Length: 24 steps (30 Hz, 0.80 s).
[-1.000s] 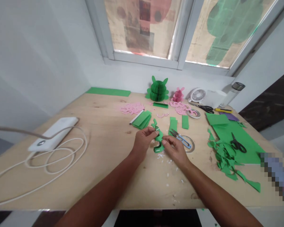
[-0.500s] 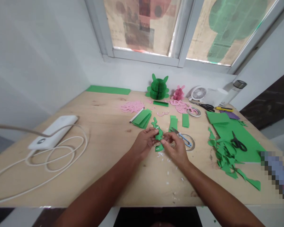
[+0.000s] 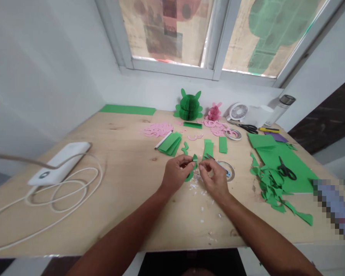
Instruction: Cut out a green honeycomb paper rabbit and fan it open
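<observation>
A wooden table (image 3: pixel 112 161) stands beneath a window. Two honeycomb paper figures appear complete at its back: a green paper figure (image 3: pixel 189 104) and a pink paper figure (image 3: pixel 214 113). Folded green paper stacks (image 3: pixel 169 143) remain in front of them. The left hand (image 3: pixel 176 174) pinches a curved green paper cutout (image 3: pixel 194 161), which sits between the hands, its edges partly hidden. The right hand (image 3: pixel 214 176) has its fingertips pressed together beside it; any held item cannot be told.

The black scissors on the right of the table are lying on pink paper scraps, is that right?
No, the head view shows the black scissors on a green paper sheet, not pink paper scraps.
</observation>
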Tool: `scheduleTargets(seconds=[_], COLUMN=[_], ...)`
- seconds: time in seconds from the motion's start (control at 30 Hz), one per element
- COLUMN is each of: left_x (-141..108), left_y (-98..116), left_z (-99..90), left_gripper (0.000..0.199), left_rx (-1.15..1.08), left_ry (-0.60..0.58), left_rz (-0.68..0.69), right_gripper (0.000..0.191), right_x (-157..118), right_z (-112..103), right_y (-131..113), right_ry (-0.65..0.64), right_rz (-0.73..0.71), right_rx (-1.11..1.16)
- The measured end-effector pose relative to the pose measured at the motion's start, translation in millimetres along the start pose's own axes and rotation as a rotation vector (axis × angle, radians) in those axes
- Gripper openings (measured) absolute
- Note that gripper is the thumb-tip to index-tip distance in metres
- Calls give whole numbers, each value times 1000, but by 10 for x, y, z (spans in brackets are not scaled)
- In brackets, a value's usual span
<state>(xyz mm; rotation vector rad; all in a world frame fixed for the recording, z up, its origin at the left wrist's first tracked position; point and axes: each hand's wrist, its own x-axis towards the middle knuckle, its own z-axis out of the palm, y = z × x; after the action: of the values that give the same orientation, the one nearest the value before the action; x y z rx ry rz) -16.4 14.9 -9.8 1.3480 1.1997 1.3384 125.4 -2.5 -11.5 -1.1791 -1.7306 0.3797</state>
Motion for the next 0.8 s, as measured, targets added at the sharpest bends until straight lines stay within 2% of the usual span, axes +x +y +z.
scheduleTargets(seconds=[0.17, 0.47, 0.63, 0.8], left_x=[-52, -92, -94, -83], left_y=[44, -41, -55, -45], left_z=[4, 8, 14, 3], left_gripper=[10, 12, 13, 13], left_rx=[274, 594, 678, 638], left_ry=[-23, -21, -31, -55], left_rz=[222, 434, 488, 441], right_gripper=[12, 18, 22, 22], right_x=[8, 22, 25, 24], right_z=[20, 11, 25, 34], right_y=[32, 37, 53, 83], right_ry=[-40, -74, -76, -89], right_rz=[23, 136, 196, 194], right_rx=[-2, 47, 82, 75])
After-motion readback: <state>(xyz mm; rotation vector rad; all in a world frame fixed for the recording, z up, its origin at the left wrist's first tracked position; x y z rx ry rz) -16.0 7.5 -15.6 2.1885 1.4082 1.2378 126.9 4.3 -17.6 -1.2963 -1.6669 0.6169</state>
